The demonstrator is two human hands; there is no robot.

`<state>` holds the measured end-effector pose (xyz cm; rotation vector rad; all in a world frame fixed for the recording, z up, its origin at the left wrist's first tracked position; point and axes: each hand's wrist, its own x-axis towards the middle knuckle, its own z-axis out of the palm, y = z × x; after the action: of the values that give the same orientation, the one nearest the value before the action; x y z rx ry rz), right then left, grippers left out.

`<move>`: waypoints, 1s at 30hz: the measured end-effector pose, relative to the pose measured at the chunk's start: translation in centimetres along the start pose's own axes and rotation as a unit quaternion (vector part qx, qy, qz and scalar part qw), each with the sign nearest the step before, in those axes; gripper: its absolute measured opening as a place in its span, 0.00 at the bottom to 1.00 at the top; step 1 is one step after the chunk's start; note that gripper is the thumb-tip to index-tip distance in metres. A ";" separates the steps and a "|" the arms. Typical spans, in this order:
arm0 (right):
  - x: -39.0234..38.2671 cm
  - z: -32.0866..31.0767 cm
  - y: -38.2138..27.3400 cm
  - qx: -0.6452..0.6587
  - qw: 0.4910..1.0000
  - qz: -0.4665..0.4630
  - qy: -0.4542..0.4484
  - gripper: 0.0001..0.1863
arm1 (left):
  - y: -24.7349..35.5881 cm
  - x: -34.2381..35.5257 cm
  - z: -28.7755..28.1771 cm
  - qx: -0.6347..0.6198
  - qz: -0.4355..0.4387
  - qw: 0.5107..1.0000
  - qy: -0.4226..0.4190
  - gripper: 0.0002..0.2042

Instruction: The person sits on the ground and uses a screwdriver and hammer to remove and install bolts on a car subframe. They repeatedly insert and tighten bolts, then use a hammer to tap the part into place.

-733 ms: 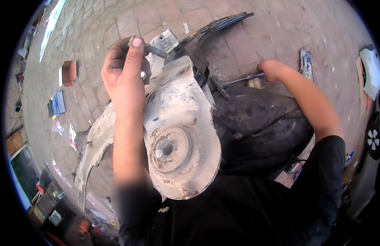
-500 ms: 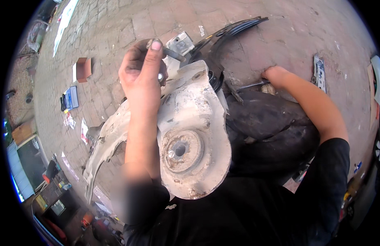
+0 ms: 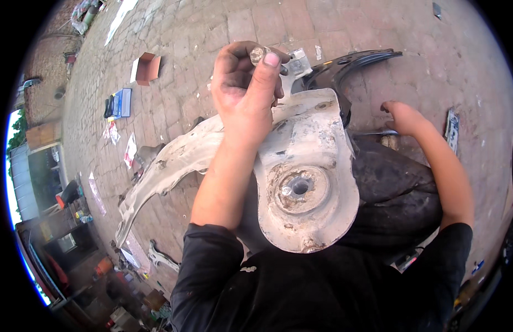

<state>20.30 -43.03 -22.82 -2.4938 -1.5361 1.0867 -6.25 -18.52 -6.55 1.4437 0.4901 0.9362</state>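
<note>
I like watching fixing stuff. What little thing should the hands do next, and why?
Probably lower the left hand and set the small grey metal piece it pinches onto the white car panel. The piece is held up above the panel's top edge. The right hand reaches out to the side, next to a thin metal tool on the paving.

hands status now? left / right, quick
Left hand: closed, pinching a small metal bolt-like part above the white car body panel.
Right hand: open, holding nothing, reaching down beside the black panel.
</note>
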 end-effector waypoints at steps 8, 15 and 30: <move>-12.0 -6.2 -16.4 0.098 0.882 -0.293 0.355 0.37 | 4.1 -1.8 -1.9 -0.084 0.109 0.989 -0.052 0.14; -16.0 -1.1 -21.8 0.205 0.757 -0.416 0.461 0.37 | 12.4 -7.8 -2.8 -0.088 0.376 0.866 -0.319 0.17; -17.9 7.6 -22.6 0.225 0.642 -0.405 0.611 0.44 | 13.3 -18.3 4.9 -0.027 0.446 0.791 -0.417 0.08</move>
<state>-6.49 -48.04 -10.70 -1.2007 -1.2730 -0.3613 -16.17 -37.43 2.29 1.8715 -0.9622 0.8669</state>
